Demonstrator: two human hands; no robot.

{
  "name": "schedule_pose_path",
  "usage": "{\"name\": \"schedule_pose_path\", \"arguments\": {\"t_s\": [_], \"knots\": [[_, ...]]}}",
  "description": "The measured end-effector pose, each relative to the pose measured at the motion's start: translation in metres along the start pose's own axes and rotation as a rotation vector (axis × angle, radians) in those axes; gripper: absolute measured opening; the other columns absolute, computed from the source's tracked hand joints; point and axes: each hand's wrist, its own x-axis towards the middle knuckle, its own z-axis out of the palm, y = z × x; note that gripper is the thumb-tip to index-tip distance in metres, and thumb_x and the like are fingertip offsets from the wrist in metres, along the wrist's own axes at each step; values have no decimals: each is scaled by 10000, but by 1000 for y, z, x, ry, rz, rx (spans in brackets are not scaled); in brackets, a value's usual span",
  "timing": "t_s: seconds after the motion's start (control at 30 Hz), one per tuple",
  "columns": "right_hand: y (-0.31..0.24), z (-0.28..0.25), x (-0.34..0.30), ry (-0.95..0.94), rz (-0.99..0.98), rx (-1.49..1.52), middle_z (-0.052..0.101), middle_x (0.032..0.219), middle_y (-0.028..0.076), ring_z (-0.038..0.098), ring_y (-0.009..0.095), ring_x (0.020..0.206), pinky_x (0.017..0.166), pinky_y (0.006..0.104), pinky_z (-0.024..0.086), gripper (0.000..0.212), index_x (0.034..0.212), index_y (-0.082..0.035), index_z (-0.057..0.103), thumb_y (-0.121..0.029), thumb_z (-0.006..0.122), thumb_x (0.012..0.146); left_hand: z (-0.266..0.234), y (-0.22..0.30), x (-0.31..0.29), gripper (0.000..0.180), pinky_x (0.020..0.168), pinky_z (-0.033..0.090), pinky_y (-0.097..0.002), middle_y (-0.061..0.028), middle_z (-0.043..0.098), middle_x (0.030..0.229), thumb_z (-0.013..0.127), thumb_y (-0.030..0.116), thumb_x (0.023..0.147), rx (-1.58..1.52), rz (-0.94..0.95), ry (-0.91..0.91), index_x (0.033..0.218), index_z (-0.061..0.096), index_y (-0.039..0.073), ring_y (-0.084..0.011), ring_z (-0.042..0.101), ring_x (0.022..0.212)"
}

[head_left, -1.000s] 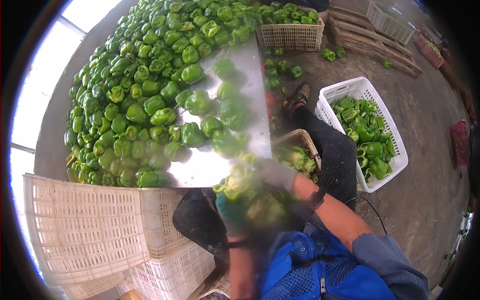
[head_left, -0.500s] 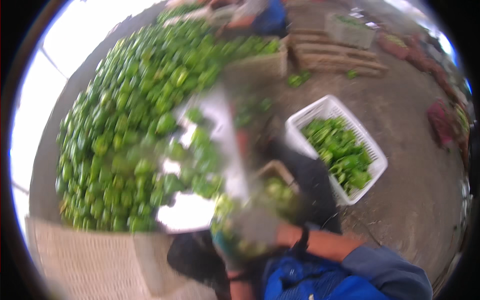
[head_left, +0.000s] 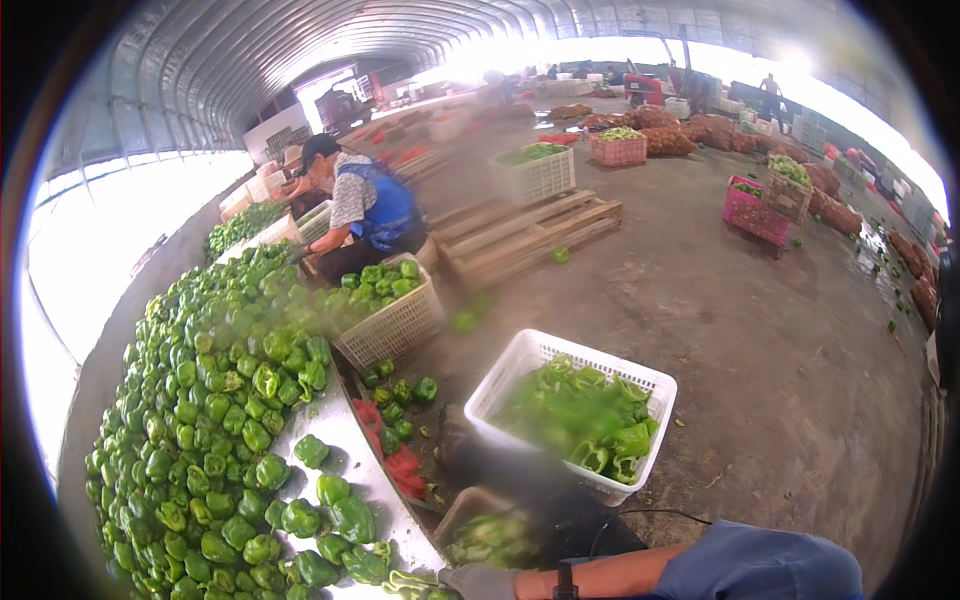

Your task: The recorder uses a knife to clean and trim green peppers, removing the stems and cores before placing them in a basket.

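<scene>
One gloved right hand (head_left: 480, 580) shows at bottom centre, just beside a pale green pepper piece (head_left: 408, 581); whether its fingers are apart or clamped, I cannot tell. Half a second ago the left hand showed there too; it has since left the frame. Heaped green peppers (head_left: 200, 440) and the tabletop (head_left: 395, 517) now sit lower left, the white crate (head_left: 655, 438) nearer the middle.

From my end I can read 0 words, numbers or signs: none on the white crate (head_left: 508, 368), the pink crate (head_left: 756, 218) or the blue vest (head_left: 390, 208).
</scene>
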Motion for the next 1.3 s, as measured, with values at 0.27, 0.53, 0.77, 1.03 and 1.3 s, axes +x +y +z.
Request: {"name": "schedule_pose_path", "arguments": {"t_s": [0.27,0.53,0.77,1.03,1.3], "knots": [[8,11,-17,25,178,233,714,1242,304,705,467,1123,972,518,560,518,1497,-53,552,-258,614,1025,62,98,-12,505,856,604,-379,-159,729,1227,722,197,1023,48,-196,111,1443,600,-55,-248,703,982],[20,-30,-32,290,34,267,753,971,246,754,393,895,802,486,580,446,1176,-11,671,-326,792,885,55,82,-17,398,712,491,-240,6,702,1106,714,125,1017,-61,-160,19,1382,665,-26,-63,590,856],[50,-18,-63,151,-324,658,748,1176,147,737,256,997,863,360,603,300,1290,-84,741,-117,598,1029,74,105,-43,707,910,608,-386,-139,684,1291,687,476,1028,81,-53,-324,1528,500,13,-229,694,1085],[28,-73,-67,374,482,187,747,988,192,752,343,854,751,447,577,293,1089,-68,745,-315,775,935,63,97,-23,679,862,598,-422,-150,710,1252,535,541,1050,-221,-148,-97,1487,570,23,-271,698,985],[-5,-69,-71,152,-303,-47,723,1132,162,716,383,1008,925,503,553,416,1229,-84,692,-341,745,906,82,80,-21,586,850,604,-403,-105,719,1257,438,550,1113,167,112,-32,1394,636,75,-260,700,1032]]}}
